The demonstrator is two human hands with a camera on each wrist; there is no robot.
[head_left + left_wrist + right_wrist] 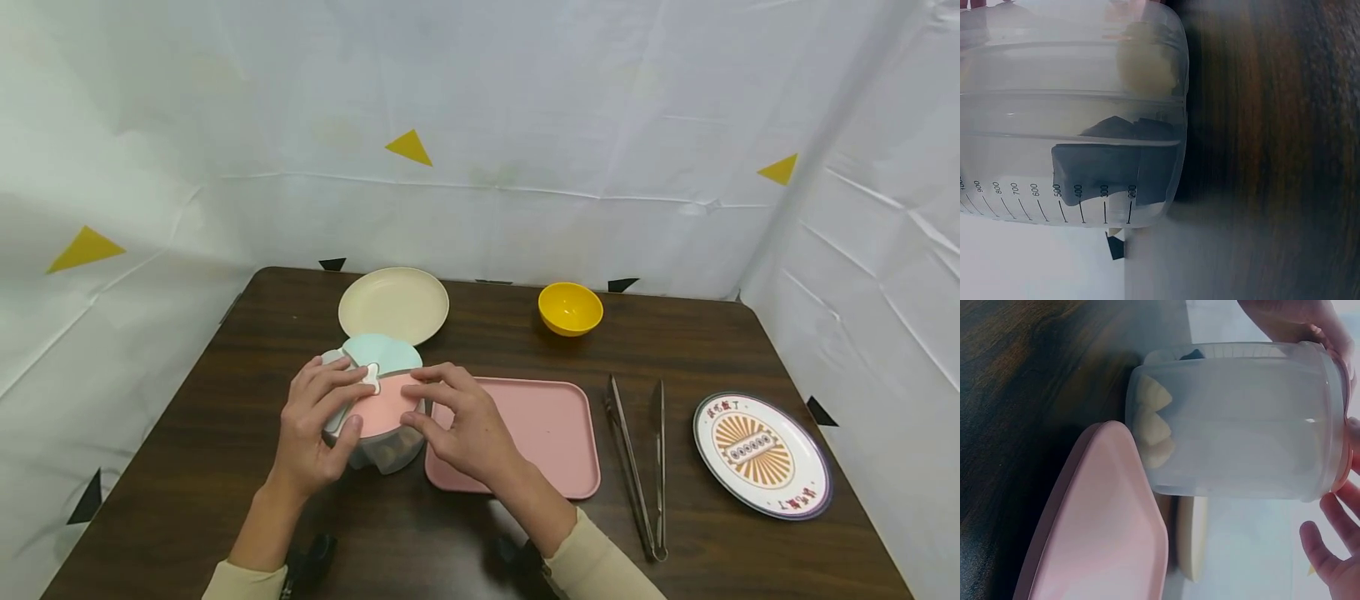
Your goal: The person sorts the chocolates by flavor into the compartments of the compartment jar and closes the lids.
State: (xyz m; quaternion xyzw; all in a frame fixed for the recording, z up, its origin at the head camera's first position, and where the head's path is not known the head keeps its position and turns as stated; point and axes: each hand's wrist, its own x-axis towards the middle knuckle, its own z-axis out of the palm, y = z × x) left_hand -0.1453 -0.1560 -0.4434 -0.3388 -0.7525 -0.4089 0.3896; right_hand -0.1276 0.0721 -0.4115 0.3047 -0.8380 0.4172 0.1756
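Note:
A translucent storage canister (1241,419) stands upright on the table, its divided lid mint, grey and pink (386,408) with a white knob (372,379) at the centre. My left hand (311,425) holds the lid from the left, fingers bent over the grey part near the knob, thumb on the pink part's near edge. My right hand (465,425) touches the pink part's right side with its fingertips, the fingers loosely spread. Through the walls show pale lumps (1154,428) at the bottom and a dark packet (1113,172) behind measuring marks.
Right of the canister lies a pink tray (547,433), with metal tongs (637,475) and a printed plate (761,454) beyond it. A cream plate (393,304) and a yellow bowl (570,309) stand at the back. White sheeting (525,100) surrounds the table.

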